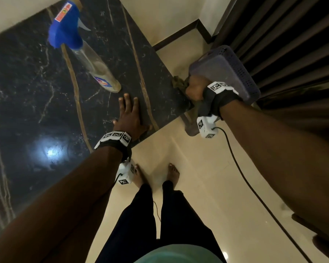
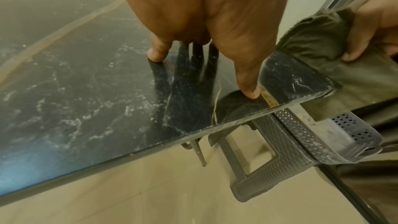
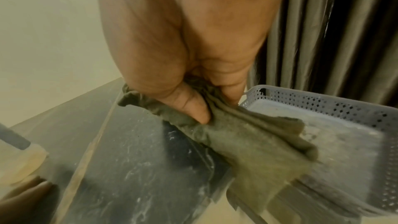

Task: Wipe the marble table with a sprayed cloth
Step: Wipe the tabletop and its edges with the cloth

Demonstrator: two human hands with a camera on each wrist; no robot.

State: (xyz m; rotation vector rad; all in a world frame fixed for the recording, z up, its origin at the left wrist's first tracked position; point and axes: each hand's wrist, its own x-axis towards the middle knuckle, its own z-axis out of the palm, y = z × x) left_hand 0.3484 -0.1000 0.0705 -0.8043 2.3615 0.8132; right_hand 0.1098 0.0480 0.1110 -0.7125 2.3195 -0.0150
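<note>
Head view: left hand [image 1: 130, 115] lies flat, fingers straight, on the marble table [image 1: 27, 82] at centre frame. Right hand [image 1: 195, 88] clutches the cloth [image 1: 179, 83] at the table's right edge. Spray bottle [image 1: 84, 48], upper left; label unreadable.

Left wrist view: fingers [image 2: 247, 81] press the marble.

Right wrist view: cloth [image 3: 247, 142] bunched, overhanging the basket [image 3: 344, 125]. Advise flattening it before wiping.
</note>
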